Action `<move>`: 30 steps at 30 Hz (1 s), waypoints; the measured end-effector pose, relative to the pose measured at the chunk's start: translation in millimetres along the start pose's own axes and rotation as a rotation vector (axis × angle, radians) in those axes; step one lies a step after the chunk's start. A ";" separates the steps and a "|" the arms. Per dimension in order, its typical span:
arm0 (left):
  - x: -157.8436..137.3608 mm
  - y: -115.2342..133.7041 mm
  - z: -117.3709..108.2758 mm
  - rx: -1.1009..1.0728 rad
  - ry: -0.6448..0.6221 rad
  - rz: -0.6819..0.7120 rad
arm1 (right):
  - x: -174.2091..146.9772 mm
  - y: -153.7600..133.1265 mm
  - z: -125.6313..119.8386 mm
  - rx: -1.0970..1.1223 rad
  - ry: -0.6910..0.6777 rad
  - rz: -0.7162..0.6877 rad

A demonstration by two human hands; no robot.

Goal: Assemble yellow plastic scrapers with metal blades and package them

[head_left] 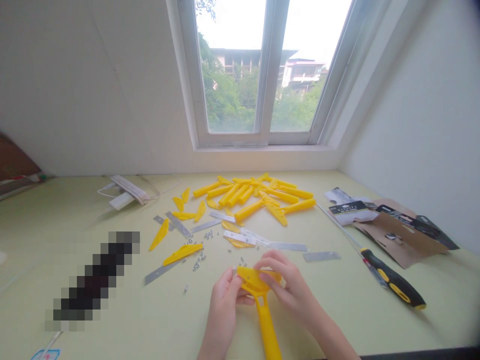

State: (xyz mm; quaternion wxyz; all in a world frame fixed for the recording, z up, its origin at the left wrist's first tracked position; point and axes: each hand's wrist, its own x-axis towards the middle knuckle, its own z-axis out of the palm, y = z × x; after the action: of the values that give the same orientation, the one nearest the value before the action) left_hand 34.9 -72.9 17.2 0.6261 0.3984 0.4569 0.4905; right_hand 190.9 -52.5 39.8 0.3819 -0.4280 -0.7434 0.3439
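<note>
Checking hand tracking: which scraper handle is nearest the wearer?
The yellow scraper handle whose head the left hand and right hand hold; the other handles lie piled farther back on the table.

Two bare hands at work, close together

The left grip is closed, thumb laid on top, with fingers curled underneath. Its forearm rises steeply from the bottom edge. The right grip is closed too, just beside the left but apart from it, knuckles bent and fingers arched over from the far side. Its forearm slants up and inward from the lower right.
</note>
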 end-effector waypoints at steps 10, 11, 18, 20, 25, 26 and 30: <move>-0.7 -0.3 -0.8 -0.040 -0.035 0.007 | -1.4 4.2 -3.5 0.200 -0.068 0.142; -0.4 -0.3 -0.5 -0.042 -0.031 0.002 | -1.2 4.5 -3.2 0.195 -0.063 0.143; -3.8 5.3 2.5 -0.167 0.016 -0.039 | -2.8 12.2 0.0 0.208 -0.056 0.140; -5.6 8.1 4.1 -0.203 0.037 -0.054 | -3.8 13.9 0.8 0.219 -0.058 0.136; -8.4 12.7 6.4 -0.212 0.058 -0.079 | -5.0 13.7 2.0 0.211 -0.043 0.129; -8.8 13.7 6.7 -0.209 0.053 -0.076 | -5.1 13.4 2.0 0.206 -0.042 0.129; -10.2 18.7 9.1 -0.165 0.044 -0.068 | -5.2 13.8 1.5 0.186 -0.050 0.131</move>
State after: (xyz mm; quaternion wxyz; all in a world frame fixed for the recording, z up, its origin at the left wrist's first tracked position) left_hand 37.9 -79.6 39.2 0.6630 0.3187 0.4419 0.5134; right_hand 196.5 -51.9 26.0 0.3778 -0.4299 -0.6880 0.4461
